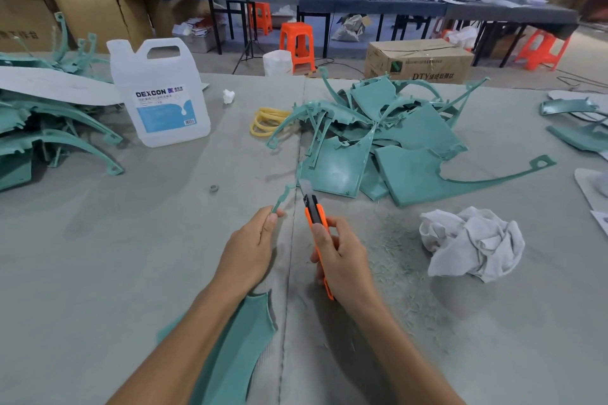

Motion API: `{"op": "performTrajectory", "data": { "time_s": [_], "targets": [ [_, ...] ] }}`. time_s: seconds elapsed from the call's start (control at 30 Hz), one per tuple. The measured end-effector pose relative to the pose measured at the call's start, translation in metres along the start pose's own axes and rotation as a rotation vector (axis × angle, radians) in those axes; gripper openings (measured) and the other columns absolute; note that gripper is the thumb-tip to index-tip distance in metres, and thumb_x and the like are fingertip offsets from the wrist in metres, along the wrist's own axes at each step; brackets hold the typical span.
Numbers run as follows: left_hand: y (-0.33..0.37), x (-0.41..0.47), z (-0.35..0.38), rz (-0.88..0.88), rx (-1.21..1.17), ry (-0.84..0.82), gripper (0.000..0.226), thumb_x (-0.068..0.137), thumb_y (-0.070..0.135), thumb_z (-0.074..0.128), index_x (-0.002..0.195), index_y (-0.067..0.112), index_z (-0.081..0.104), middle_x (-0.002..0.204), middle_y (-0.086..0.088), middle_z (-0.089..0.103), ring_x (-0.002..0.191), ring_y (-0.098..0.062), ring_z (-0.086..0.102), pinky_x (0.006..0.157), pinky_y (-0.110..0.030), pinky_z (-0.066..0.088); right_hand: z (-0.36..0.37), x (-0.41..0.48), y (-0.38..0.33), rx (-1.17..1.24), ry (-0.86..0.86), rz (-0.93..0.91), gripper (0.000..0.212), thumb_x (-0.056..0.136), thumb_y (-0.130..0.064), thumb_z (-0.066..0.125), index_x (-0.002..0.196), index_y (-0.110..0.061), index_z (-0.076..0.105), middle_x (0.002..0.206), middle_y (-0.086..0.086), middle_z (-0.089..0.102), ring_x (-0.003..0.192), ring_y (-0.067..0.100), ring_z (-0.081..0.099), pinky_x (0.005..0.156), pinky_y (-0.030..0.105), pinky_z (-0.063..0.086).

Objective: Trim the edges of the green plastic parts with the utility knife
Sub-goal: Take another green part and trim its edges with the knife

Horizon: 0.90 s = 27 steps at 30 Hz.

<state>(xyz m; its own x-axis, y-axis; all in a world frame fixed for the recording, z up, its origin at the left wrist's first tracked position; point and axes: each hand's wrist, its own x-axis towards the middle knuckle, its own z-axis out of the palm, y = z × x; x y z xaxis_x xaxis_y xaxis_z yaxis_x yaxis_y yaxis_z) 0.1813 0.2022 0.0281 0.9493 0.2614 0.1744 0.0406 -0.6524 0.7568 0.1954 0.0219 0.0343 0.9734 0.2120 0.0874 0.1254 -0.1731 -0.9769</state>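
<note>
A green part is lying under the left forearm on the desk. The left hand is pinching a thin green strip. Just beside it, the right hand is gripping the utility knife, blade out. A heap of green parts is sitting beyond.

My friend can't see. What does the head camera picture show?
The right hand grips an orange knife, its blade near a thin green strip pinched by the left hand. Green parts lie piled on the grey table.
</note>
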Motion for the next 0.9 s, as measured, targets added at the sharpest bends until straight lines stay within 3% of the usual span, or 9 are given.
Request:
{"op": "performTrajectory", "data": {
  "time_s": [0.2, 0.4, 0.57, 0.67, 0.77, 0.8, 0.9],
  "targets": [
    [-0.001, 0.001, 0.001, 0.002, 0.010, -0.024, 0.030, 0.107, 0.048, 0.028, 0.117, 0.041, 0.056, 0.095, 0.005, 0.071, 0.090, -0.015, 0.065, 0.085, -0.042, 0.054, 0.003, -0.004, 0.003, -0.038, -0.042, -0.053, 0.011, 0.103, -0.052, 0.050, 0.112, -0.049, 0.055, 0.071, 0.000, 0.066, 0.050, 0.014, 0.058, 0.049, 0.027, 0.049],
    [-0.003, 0.001, 0.001, 0.009, 0.008, -0.001, 0.029, 0.107, 0.048, 0.028, 0.114, 0.042, 0.055, 0.093, 0.003, 0.071, 0.087, -0.014, 0.065, 0.084, -0.042, 0.054, 0.006, 0.001, 0.004, -0.067, 0.038, -0.008, 0.008, 0.104, -0.051, 0.047, 0.105, -0.047, 0.053, 0.071, 0.000, 0.066, 0.050, 0.016, 0.059, 0.051, 0.044, 0.055],
    [0.000, 0.000, 0.000, 0.012, 0.038, -0.011, 0.032, 0.106, 0.051, 0.027, 0.115, 0.041, 0.056, 0.094, 0.007, 0.071, 0.087, -0.012, 0.065, 0.083, -0.041, 0.055, 0.005, -0.003, 0.004, -0.084, 0.004, -0.046, 0.009, 0.103, -0.054, 0.045, 0.107, -0.051, 0.052, 0.072, -0.002, 0.067, 0.049, 0.011, 0.059, 0.050, 0.032, 0.053],
    [0.003, -0.001, -0.004, -0.008, 0.018, -0.031, 0.029, 0.107, 0.048, 0.030, 0.118, 0.044, 0.057, 0.100, 0.020, 0.068, 0.097, -0.003, 0.063, 0.083, -0.029, 0.051, 0.004, -0.004, -0.003, 0.024, 0.011, 0.029, 0.018, 0.100, -0.057, 0.049, 0.108, -0.042, 0.054, 0.067, 0.000, 0.065, 0.051, 0.014, 0.059, 0.051, 0.034, 0.053],
    [0.008, -0.002, -0.008, -0.023, -0.116, -0.086, 0.028, 0.107, 0.046, 0.037, 0.125, 0.051, 0.058, 0.106, 0.048, 0.058, 0.108, 0.024, 0.050, 0.087, -0.009, 0.039, 0.003, -0.004, -0.012, 0.130, 0.017, 0.046, 0.033, 0.088, -0.064, 0.065, 0.101, -0.035, 0.054, 0.066, -0.001, 0.056, 0.052, 0.016, 0.055, 0.050, 0.033, 0.052],
    [0.012, -0.003, -0.009, -0.011, -0.152, -0.121, 0.030, 0.107, 0.045, 0.038, 0.129, 0.049, 0.058, 0.112, 0.050, 0.056, 0.113, 0.026, 0.046, 0.095, -0.010, 0.038, 0.002, -0.004, -0.016, 0.178, 0.017, 0.053, 0.040, 0.085, -0.062, 0.071, 0.101, -0.030, 0.053, 0.068, 0.000, 0.054, 0.052, 0.017, 0.055, 0.049, 0.033, 0.052],
    [0.024, -0.010, -0.004, 0.071, -0.138, -0.270, 0.035, 0.107, 0.047, 0.037, 0.138, 0.050, 0.052, 0.134, 0.030, 0.059, 0.127, 0.011, 0.050, 0.107, -0.018, 0.038, 0.000, 0.005, -0.030, 0.288, 0.046, 0.064, 0.047, 0.084, -0.044, 0.082, 0.106, -0.015, 0.053, 0.076, 0.002, 0.060, 0.055, 0.018, 0.059, 0.049, 0.030, 0.052]
  ]
}}
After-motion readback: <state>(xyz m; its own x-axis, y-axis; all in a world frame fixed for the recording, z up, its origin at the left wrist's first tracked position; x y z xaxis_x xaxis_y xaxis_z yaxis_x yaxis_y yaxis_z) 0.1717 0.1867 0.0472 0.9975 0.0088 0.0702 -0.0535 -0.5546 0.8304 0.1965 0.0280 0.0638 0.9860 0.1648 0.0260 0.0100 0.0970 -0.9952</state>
